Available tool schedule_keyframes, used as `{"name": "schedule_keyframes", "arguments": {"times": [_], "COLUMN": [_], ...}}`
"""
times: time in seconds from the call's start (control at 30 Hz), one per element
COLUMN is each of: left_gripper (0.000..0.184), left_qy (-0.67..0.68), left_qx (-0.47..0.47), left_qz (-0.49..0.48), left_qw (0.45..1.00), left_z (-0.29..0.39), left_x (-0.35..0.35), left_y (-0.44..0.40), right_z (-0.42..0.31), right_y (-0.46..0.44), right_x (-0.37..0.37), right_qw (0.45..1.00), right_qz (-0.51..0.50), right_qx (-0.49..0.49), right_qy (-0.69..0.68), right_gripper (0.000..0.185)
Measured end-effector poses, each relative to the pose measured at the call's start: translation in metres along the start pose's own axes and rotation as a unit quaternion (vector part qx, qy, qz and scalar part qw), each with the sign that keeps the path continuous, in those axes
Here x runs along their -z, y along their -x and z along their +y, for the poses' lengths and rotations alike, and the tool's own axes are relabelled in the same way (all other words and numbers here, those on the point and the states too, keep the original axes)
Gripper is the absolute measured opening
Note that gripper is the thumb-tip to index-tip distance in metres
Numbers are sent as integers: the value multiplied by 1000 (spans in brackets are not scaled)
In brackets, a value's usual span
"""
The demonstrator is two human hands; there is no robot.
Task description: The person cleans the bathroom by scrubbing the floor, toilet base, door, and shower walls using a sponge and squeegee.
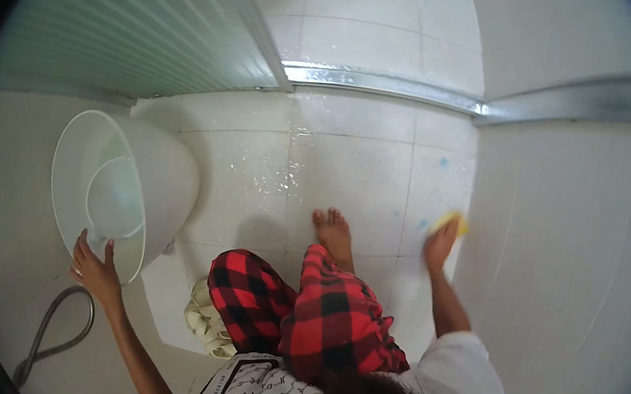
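My left hand [95, 271] is at the near rim of a large white bucket [168, 179], thumb and fingers around the short handle of a pale dipper [117, 196] inside it. The fingers partly hide the handle's end. On the right, my right hand [439, 248] is closed on a yellow sponge [460, 226], low by the foot of the wall. Motion blurs this hand a little. Blue spots [444, 162] dot the floor tiles near the sponge.
A grey hose [47, 329] curves along the wall at lower left. Pale crumpled cloth or straps [204, 317] lie beside my knee. Wet tiles [248, 165] stretch ahead to a metal door track [384, 86]. A ribbed translucent panel [139, 26] stands at upper left.
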State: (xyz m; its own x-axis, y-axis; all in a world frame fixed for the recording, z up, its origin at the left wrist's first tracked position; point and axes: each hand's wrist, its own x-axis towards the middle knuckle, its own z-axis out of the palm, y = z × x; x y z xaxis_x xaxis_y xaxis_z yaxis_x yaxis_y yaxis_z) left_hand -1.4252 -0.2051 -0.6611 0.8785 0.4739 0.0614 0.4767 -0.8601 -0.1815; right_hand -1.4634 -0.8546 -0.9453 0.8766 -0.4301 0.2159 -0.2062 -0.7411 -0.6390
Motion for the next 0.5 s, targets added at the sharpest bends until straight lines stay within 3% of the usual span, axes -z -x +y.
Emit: {"name": "schedule_keyframes", "arguments": {"times": [0.03, 0.07, 0.1, 0.17, 0.2, 0.23, 0.27, 0.3, 0.33, 0.37, 0.4, 0.47, 0.5], "left_gripper": [54, 55, 55, 57, 59, 59, 59, 60, 60, 60, 61, 61, 61], "left_qy": [17, 193, 195, 304, 274, 283, 255, 218, 210, 206, 229, 254, 249], "left_qx": [8, -37, -44, 74, 51, 53, 35, 14, 27, 20, 33, 36, 52], "left_qz": [45, 23, 12, 4, -45, -30, -25, -31, -47, -46, -53, -60, -61], "left_qw": [999, 980, 980, 950, 959, 957, 966, 975, 976, 977, 971, 965, 965], "left_z": [18, -1, 3, 4, 1, 5, 8, 7, 9, 9, 5, 3, 0], "left_x": [3, -28, -33, -31, -29, -31, -29, -25, -24, -25, -27, -35, -38], "left_y": [5, 5, 7, 6, 6, 3, 5, 8, 7, 4, 6, 3, 4], "right_z": [18, 11, 9, -83, -84, -84, -75, -36, 52, 45, 18, 30, -13], "right_y": [-39, -71, -106, -92, -50, -2, 41, 74, 101, 56, -2, -76, -96], "right_x": [-32, -70, -101, -111, -97, -82, -46, -14, -24, -2, 8, -58, -82], "right_qw": [990, 999, 963, 968, 962, 943, 947, 932, 876, 955, 953, 978, 982], "right_qz": [6, -4, -254, -131, -189, -232, -243, -293, -378, -248, -174, -11, -34], "right_qx": [85, -23, -55, 202, 197, 206, 210, 210, 120, 86, 98, 153, 102], "right_qy": [112, -23, 66, -67, 27, 118, 19, 22, 275, 141, 228, 140, 156], "right_gripper": [45, 50, 53, 50, 47, 45, 45, 46, 46, 48, 49, 55, 51]}}
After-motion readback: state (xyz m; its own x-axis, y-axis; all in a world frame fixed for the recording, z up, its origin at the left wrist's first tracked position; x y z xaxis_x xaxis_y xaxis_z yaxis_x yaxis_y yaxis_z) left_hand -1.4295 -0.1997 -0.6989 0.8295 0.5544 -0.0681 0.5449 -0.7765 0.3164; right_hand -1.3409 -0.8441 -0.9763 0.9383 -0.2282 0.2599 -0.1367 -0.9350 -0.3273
